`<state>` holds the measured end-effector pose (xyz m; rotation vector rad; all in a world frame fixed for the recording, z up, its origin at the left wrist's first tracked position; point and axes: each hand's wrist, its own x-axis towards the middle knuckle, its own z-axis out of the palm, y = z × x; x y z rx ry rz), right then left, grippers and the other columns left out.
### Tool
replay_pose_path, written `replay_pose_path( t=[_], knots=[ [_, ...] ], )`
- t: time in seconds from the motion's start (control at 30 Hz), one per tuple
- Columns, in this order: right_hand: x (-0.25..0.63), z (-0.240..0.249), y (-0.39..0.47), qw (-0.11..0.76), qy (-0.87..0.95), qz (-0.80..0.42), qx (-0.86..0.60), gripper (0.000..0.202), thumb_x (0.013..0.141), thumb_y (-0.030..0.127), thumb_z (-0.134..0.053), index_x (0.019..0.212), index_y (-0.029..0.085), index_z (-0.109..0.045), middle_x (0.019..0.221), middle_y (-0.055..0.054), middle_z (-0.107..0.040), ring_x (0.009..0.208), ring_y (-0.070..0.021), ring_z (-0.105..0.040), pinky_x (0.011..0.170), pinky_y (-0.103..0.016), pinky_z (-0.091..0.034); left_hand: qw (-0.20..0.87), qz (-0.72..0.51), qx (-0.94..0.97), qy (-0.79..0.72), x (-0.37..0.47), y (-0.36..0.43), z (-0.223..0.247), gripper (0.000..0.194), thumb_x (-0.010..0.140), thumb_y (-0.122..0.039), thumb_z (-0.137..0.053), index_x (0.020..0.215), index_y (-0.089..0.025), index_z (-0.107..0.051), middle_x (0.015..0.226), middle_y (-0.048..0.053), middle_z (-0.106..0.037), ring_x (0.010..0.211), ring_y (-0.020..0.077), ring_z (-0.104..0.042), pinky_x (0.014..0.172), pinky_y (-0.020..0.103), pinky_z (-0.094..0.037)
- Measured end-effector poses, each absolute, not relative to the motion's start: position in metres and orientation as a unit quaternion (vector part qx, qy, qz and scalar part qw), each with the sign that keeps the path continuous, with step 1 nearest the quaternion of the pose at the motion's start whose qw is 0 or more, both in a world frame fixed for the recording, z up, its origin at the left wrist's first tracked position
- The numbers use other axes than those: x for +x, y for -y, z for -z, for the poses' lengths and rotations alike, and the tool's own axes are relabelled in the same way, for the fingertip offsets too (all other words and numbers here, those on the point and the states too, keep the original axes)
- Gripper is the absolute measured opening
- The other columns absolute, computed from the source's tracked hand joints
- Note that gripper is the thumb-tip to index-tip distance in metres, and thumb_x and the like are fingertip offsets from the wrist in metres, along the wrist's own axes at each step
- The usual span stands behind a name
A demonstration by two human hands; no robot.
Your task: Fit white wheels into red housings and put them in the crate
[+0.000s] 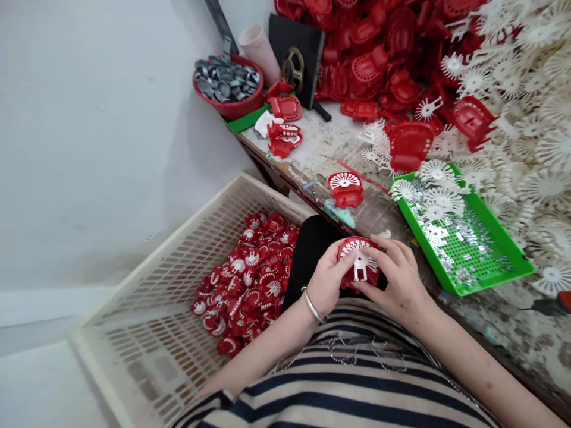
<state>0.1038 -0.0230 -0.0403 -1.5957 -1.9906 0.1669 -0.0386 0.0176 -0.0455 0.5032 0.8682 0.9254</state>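
Observation:
Over my lap, my left hand (328, 278) grips the left side of a red plastic shell (372, 277). A white fan-shaped plastic piece (359, 268) with thin spokes and a two-legged tab lies on the shell's face, my left thumb resting on it. From the right, my right hand (399, 276) holds the same shell, with fingers over its top and thumb under its lower edge. The undersides of the shell and some fingertips are hidden. On the table edge just beyond lies another red shell (347, 196) with a white fan in it.
A green tray (499, 273) holds small silvery pieces and white fans. Behind it are heaps of red shells (370, 65) and white fans (548, 184). A cream crate (147, 261) at left holds assembled red-and-white pieces. A red bowl (236, 108) contains grey parts.

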Motion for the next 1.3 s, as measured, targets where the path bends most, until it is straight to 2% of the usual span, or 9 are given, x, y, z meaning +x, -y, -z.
replay_pose_path(
  t=[0.13,0.27,0.47,0.6,0.83,1.0,1.1,1.2,1.3],
  knots=[
    [0.102,0.043,0.024,0.269,0.751,-0.044,-0.601,0.058,0.077,0.035,-0.071,0.129,0.018,-0.051,0.132,-0.015,-0.053,0.117,-0.0331,-0.047,0.098,-0.053,-0.042,0.759,-0.428,0.276,-0.406,-0.041,-0.016,0.048,0.04,0.07,-0.03,-0.078,0.105,-0.018,-0.065,0.095,0.002,-0.071,0.082,0.0145,-0.063,0.075,0.026,-0.05],
    [0.1,0.045,0.023,0.28,0.75,-0.028,-0.599,0.052,0.079,0.034,-0.068,0.126,0.019,-0.052,0.132,-0.014,-0.053,0.118,-0.0328,-0.047,0.098,-0.053,-0.043,0.753,-0.433,0.269,-0.417,-0.04,-0.016,0.047,0.035,0.076,-0.037,-0.072,0.103,-0.017,-0.066,0.09,0.002,-0.071,0.078,0.0144,-0.064,0.075,0.027,-0.049],
    [0.098,0.043,0.023,0.308,0.734,-0.027,-0.605,0.051,0.078,0.037,-0.068,0.122,0.02,-0.051,0.133,-0.015,-0.051,0.118,-0.0336,-0.048,0.099,-0.055,-0.042,0.748,-0.462,0.191,-0.437,-0.037,-0.017,0.045,0.04,0.07,-0.044,-0.076,0.096,-0.014,-0.068,0.089,0.004,-0.073,0.08,0.0165,-0.066,0.078,0.03,-0.05],
    [0.098,0.044,0.023,0.312,0.727,-0.03,-0.611,0.052,0.077,0.04,-0.069,0.122,0.02,-0.051,0.132,-0.016,-0.051,0.119,-0.0343,-0.048,0.098,-0.055,-0.042,0.747,-0.465,0.19,-0.434,-0.037,-0.016,0.045,0.041,0.072,-0.046,-0.073,0.097,-0.014,-0.068,0.091,0.005,-0.073,0.081,0.0175,-0.066,0.078,0.031,-0.05],
    [0.097,0.045,0.024,0.302,0.73,-0.02,-0.612,0.053,0.077,0.038,-0.069,0.123,0.019,-0.052,0.133,-0.016,-0.051,0.119,-0.0343,-0.047,0.098,-0.055,-0.042,0.734,-0.448,0.289,-0.421,-0.04,-0.014,0.048,0.032,0.077,-0.03,-0.072,0.105,-0.018,-0.062,0.092,0.001,-0.07,0.077,0.0129,-0.063,0.072,0.025,-0.051],
    [0.097,0.049,0.024,0.301,0.74,-0.022,-0.601,0.052,0.079,0.036,-0.069,0.124,0.016,-0.052,0.131,-0.017,-0.052,0.117,-0.0331,-0.047,0.097,-0.054,-0.043,0.721,-0.443,0.314,-0.43,-0.04,-0.012,0.054,0.029,0.079,-0.026,-0.069,0.106,-0.019,-0.06,0.093,0.001,-0.069,0.076,0.0122,-0.063,0.071,0.024,-0.052],
    [0.1,0.042,0.025,0.312,0.747,-0.02,-0.587,0.055,0.081,0.04,-0.068,0.127,0.015,-0.05,0.129,-0.017,-0.054,0.116,-0.0331,-0.048,0.096,-0.054,-0.045,0.728,-0.441,0.308,-0.425,-0.041,-0.013,0.054,0.03,0.079,-0.027,-0.07,0.106,-0.018,-0.061,0.095,0.002,-0.07,0.078,0.0131,-0.064,0.072,0.025,-0.053],
    [0.118,0.017,0.037,0.326,0.734,0.0,-0.596,0.056,0.085,0.044,-0.063,0.132,0.019,-0.047,0.127,-0.017,-0.055,0.115,-0.0325,-0.052,0.094,-0.054,-0.047,0.734,-0.437,0.296,-0.428,-0.044,-0.014,0.054,0.033,0.076,-0.027,-0.072,0.107,-0.018,-0.062,0.094,0.003,-0.072,0.078,0.0138,-0.065,0.073,0.026,-0.053],
    [0.153,-0.014,0.067,0.33,0.675,0.035,-0.659,0.048,0.088,0.04,-0.059,0.134,0.031,-0.049,0.129,-0.012,-0.055,0.115,-0.0324,-0.054,0.094,-0.056,-0.046,0.74,-0.423,0.285,-0.438,-0.047,-0.014,0.055,0.035,0.074,-0.028,-0.074,0.106,-0.016,-0.064,0.091,0.003,-0.073,0.074,0.0134,-0.066,0.071,0.025,-0.054]
  ],
)
